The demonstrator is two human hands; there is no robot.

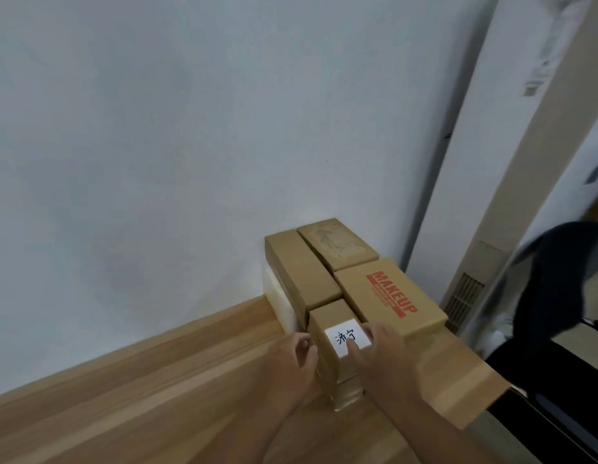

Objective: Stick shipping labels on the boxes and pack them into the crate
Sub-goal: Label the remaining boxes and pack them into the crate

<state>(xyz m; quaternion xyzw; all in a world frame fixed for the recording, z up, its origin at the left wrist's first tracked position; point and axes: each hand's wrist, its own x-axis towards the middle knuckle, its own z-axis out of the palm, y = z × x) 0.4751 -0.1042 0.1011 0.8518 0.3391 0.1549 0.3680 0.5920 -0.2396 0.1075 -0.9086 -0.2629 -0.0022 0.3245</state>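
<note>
On a wood-grain table [150, 390], left hand [296, 354] and right hand [383, 358] grip a white-labelled rectangular cardboard box [329, 315].

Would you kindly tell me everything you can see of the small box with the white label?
The small box is plain brown cardboard, closed, next to the MAKEUP box. A white label with handwritten black characters lies on its top face. The left hand holds its left side; the right hand holds its right side, with one finger pressing on the label.
</note>
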